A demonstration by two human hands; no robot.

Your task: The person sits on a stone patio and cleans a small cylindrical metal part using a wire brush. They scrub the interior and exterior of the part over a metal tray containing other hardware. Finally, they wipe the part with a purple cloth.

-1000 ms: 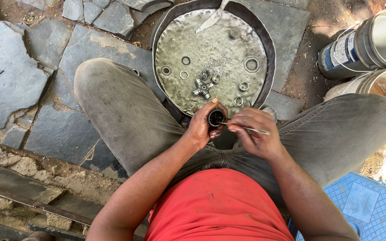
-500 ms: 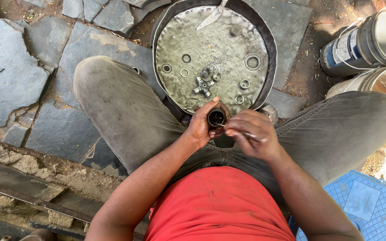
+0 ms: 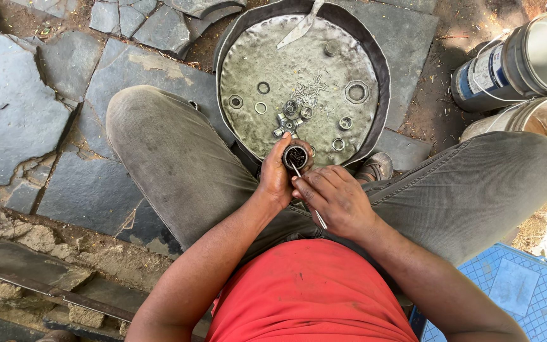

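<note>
The person is sitting with knees spread, looking down at a round metal pan (image 3: 375, 57) lying on the stone floor (image 3: 26, 107) between the legs. The left hand (image 3: 278, 180) is closing around a small dark ring-shaped bearing (image 3: 295, 156), fingers wrapping its side, and is holding it just over the pan's near rim, open face turned up. The right hand (image 3: 337, 199), just beside the left and on the near side of the pan, is pinching a thin metal pick (image 3: 305, 193); the pick's tip is reaching into the bearing's opening, while its other end is sticking out below the fingers toward the red shirt (image 3: 311, 291).

Inside the pan, shallow cloudy liquid is covering loose parts: a large hex nut (image 3: 356, 92) toward the right side, several washers (image 3: 263, 88) toward the left, and a cluster of small rings and nuts (image 3: 292, 114) near the middle, just beyond the bearing. A flat blade (image 3: 299, 28) is resting across the pan's far rim.

To the right of the pan, two tin cans (image 3: 520, 63) are lying on the dirt. Near the pan, by the right knee, a blue plastic crate (image 3: 520, 291) is showing.
</note>
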